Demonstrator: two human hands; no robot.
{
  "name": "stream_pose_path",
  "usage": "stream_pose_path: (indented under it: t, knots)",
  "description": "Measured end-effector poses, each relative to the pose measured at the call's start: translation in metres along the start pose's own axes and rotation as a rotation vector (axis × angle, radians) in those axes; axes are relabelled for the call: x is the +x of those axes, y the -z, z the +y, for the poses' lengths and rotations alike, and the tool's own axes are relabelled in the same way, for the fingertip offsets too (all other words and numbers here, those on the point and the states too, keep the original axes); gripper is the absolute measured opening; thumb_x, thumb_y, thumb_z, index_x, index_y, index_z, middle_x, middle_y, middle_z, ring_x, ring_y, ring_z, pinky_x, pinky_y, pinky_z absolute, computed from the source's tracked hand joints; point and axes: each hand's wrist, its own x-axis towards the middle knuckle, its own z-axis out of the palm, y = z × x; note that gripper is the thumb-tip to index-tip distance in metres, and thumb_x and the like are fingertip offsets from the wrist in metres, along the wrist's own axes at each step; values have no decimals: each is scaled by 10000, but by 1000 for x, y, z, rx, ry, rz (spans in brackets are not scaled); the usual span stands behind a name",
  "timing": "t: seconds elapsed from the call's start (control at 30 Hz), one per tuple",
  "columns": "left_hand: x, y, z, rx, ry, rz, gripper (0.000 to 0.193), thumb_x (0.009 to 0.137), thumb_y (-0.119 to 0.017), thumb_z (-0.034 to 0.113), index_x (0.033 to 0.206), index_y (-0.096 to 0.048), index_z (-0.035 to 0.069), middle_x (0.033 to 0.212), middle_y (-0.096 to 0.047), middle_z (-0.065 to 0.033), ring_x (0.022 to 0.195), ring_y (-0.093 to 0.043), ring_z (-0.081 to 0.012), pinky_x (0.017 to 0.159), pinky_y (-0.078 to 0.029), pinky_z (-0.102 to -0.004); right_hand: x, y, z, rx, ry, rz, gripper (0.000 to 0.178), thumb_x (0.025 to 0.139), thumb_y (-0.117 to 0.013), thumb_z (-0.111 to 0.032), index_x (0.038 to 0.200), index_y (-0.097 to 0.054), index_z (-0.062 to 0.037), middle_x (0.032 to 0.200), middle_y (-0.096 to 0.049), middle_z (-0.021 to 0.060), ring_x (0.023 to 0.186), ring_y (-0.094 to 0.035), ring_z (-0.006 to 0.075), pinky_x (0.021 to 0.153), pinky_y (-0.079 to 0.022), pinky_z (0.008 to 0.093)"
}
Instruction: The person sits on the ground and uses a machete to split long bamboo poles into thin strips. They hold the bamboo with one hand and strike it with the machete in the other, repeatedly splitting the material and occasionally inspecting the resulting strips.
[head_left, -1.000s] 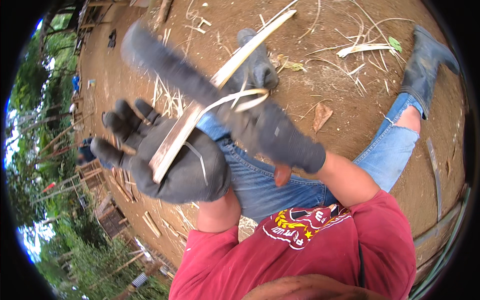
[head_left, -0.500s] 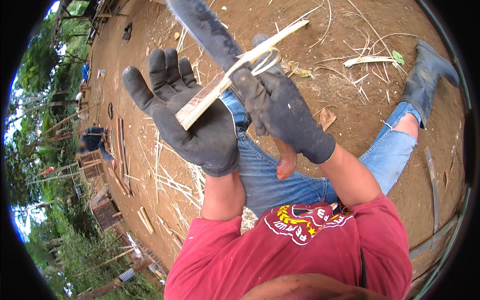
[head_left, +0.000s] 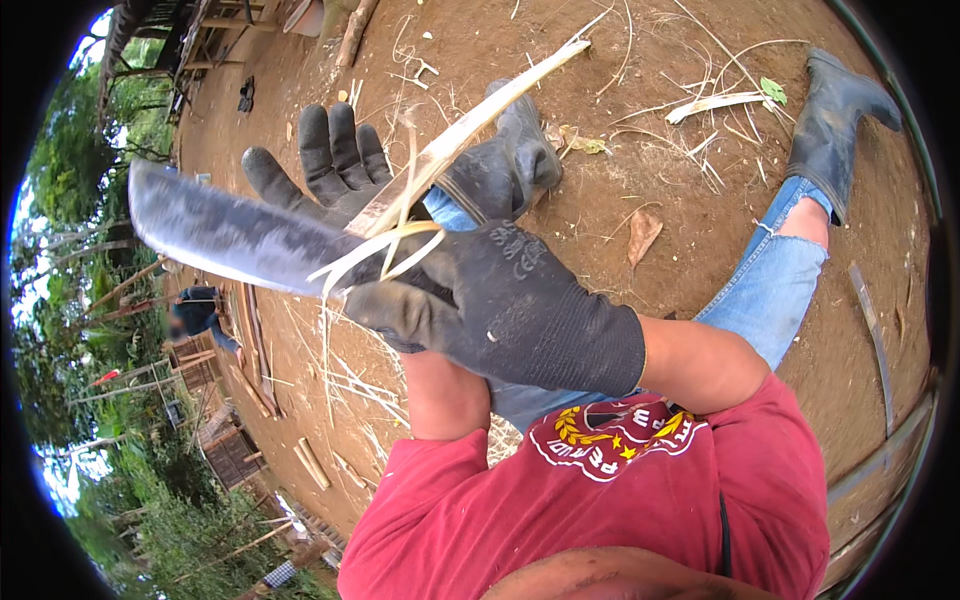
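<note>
My right hand [head_left: 520,310], in a dark work glove, is closed around a machete [head_left: 235,230]; its handle is hidden by the glove. The wide blade points left, crossing in front of my left palm. Also gloved, my left hand [head_left: 335,165] has its fingers stretched and spread, with the palm partly covered. A pale split strip of bamboo or wood [head_left: 475,120] slants from the palm up to the right; its lower end is hidden behind the blade and right hand. Thin curled shavings [head_left: 405,235] hang by the right thumb.
My legs in torn jeans [head_left: 780,275] and dark rubber boots [head_left: 835,120] spread over bare earth. Loose shavings [head_left: 710,105] litter the ground. A flat strip [head_left: 873,340] lies at right. Another person [head_left: 205,315] bends near long poles [head_left: 255,340] at far left.
My right hand has moved left and nearer to me, swinging the machete blade to point left across my left palm. The pale strip's lower end has passed out of sight.
</note>
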Motion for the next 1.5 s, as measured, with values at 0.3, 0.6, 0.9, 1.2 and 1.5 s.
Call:
stream_pose_path:
  t: [0.3,0.6,0.9,1.2,1.5]
  knots:
    - [17,26,-6,-189,34,-46,611,1011,-419,449,1442,-299,32,1163,-598,-193,1134,-593,-335,1044,-431,-459,-55,68,86,143,110,32,424,920,-618,-498,886,-604,-76,791,-599,40,675,-620,182,595,-500,313]
    - [21,26,-5,-251,73,78,496,996,-469,418,1365,-437,89,1123,-638,-152,1095,-595,-325,1033,-442,-474,-146,159,195,-319,-741,733,462,932,-617,-511,996,-572,-56,631,-486,-35,494,-497,69,450,-434,245]
    - [2,0,1,-187,52,38,498,992,-430,317,1434,-378,92,1336,-539,-189,1265,-508,-344,1111,-374,-493,-47,106,191,329,-783,390,582,944,-497,-624,820,-563,-60,573,-490,-15,441,-493,113,427,-433,280]
    - [-1,-9,-3,-194,40,3,532,991,-458,349,1454,-359,106,1383,-498,-191,1307,-465,-342,1125,-359,-492,45,127,205,283,-754,248,612,927,-479,-656,757,-538,-72,554,-496,-8,448,-511,103,416,-441,280]
    - [-4,-16,-5,-102,6,77,565,1005,-427,443,1454,-358,109,1381,-509,-159,1286,-485,-309,1096,-383,-457,41,72,147,220,-541,317,579,975,-489,-579,793,-557,-34,562,-501,2,429,-466,100,425,-400,259]
